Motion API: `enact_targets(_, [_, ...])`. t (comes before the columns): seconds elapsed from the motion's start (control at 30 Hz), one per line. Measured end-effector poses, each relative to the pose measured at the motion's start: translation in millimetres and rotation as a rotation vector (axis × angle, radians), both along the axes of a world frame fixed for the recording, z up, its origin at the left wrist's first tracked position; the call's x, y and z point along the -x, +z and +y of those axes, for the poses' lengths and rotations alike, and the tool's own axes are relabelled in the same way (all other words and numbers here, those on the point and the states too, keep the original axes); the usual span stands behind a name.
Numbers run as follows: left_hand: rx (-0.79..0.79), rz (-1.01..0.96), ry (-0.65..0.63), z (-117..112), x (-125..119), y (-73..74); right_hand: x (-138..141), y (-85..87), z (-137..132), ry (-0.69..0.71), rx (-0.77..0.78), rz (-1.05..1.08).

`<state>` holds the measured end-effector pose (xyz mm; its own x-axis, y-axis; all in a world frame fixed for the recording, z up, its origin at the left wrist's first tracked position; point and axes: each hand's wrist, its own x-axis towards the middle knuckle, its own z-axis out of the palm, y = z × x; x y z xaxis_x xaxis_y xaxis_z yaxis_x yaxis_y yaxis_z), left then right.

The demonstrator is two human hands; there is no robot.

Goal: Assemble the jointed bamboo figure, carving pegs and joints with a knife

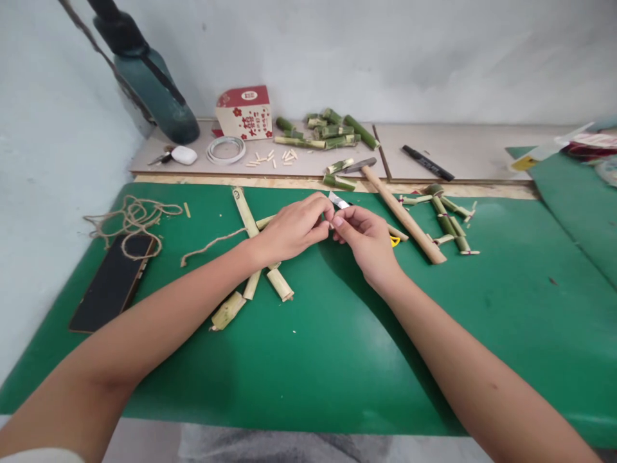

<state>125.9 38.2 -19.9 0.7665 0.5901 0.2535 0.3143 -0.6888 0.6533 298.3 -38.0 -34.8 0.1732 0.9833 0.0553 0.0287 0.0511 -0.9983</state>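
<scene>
Above the green mat, my left hand [303, 222] and my right hand [366, 241] meet, fingertips pinched together. Whatever sits between them is too small and hidden to name. Behind my right hand lies a cutter knife, its blade [338, 200] and a yellow end [395, 242] showing on either side; I cannot tell whether the hand touches it. Under my left forearm rest crossed pieces of split bamboo [247, 215], partly covered. Short bamboo sections [228, 312] lie near their lower ends. A loose end of twine [212, 244] reaches towards the crossed pieces.
A hammer [405, 215] lies beyond my right hand, beside a jointed bamboo figure [448, 222]. Tangled twine [137, 218] overlaps a dark flat case [113, 283] at left. The back ledge bears cut bamboo [337, 132], small pegs [289, 155], a box [245, 112], tape [225, 150] and a marker [428, 162].
</scene>
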Motion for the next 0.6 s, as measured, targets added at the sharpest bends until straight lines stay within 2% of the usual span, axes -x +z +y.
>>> enact_targets(0.17, [-0.007,-0.034,-0.048,1.0,0.4,-0.6,2.9,-0.3,-0.1,-0.066,-0.035,0.047])
enact_targets(0.37, [-0.026,-0.021,-0.049,1.5,0.3,-0.2,2.9,0.3,-1.5,-0.069,-0.07,-0.06])
enact_targets(0.6, [-0.015,-0.006,-0.028,1.4,0.3,-0.3,-6.2,1.6,2.0,0.014,-0.053,-0.117])
